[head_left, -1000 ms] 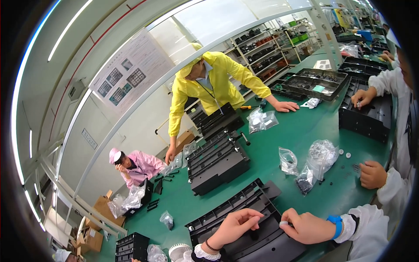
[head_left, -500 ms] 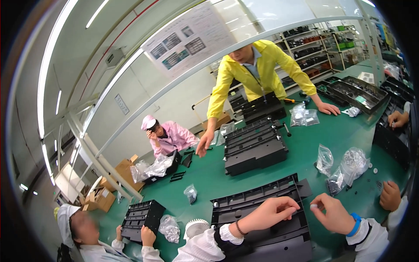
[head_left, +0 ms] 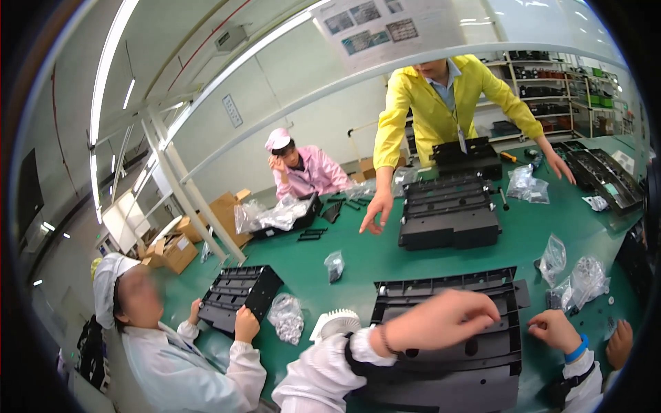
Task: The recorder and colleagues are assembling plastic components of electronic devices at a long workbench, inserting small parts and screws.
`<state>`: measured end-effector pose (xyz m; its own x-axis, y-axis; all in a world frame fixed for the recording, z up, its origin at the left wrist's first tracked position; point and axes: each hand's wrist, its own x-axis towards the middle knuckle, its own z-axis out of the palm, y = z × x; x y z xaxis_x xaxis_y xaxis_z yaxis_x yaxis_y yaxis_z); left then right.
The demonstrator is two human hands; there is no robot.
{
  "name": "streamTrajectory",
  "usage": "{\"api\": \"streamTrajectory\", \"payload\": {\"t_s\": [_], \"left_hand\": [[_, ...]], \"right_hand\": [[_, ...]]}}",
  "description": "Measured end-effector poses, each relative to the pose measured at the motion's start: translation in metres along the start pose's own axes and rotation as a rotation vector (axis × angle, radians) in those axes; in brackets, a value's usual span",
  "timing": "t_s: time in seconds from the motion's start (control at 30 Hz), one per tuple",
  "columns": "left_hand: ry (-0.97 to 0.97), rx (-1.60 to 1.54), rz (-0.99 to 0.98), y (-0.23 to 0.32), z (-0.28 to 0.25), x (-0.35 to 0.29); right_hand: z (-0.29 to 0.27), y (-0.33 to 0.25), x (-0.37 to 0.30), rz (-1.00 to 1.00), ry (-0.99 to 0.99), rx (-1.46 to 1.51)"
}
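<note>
Panel [head_left: 482, 366]: lay on the green table [head_left: 372, 252].
Left hand [head_left: 446, 320]: hung over it, half curled.
Right hand [head_left: 556, 331]: curled just beside its right edge.
Grip: I couldn't tell whether either pinched anything.

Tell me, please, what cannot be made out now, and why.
Head view: whether the left grip holds anything; blur and curled pose hide this.
Head view: whether the right grip holds anything; its curled pose hides this.
Head view: part of the nearest black panel; the left grip covers it.
Head view: contents of the middle clear bag; too small.
Head view: top of the poster; upper edge cuts it.
</note>
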<state>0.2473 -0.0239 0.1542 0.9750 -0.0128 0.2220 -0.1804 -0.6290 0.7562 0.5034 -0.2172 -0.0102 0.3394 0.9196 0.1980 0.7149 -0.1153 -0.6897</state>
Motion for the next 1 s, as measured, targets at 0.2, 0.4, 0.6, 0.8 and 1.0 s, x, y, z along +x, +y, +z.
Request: {"api": "streamTrajectory", "payload": {"t_s": [0.2, 0.4, 0.6, 0.8, 1.0], "left_hand": [[0.894, 0.172, -0.222, -0.022, -0.076, -0.131], [1.157, 0.182, -0.493, -0.088, -0.061, -0.261], [0.707, 0.408, -0.735, -0.140, -0.032, -0.295], [0.683, 0.494, -0.636, -0.169, -0.023, -0.297], [0.667, 0.589, -0.674, -0.163, -0.019, -0.280]], "right_hand": [[0.009, 0.015, 0.004, 0.144, 0.094, 0.238], [0.016, 0.038, 0.016, 0.331, 0.086, 0.575], [0.023, 0.057, 0.015, 0.323, 0.116, 0.531], [0.022, 0.049, 0.018, 0.332, 0.143, 0.517], [0.025, 0.022, 0.010, 0.208, 0.305, 0.494]]}}
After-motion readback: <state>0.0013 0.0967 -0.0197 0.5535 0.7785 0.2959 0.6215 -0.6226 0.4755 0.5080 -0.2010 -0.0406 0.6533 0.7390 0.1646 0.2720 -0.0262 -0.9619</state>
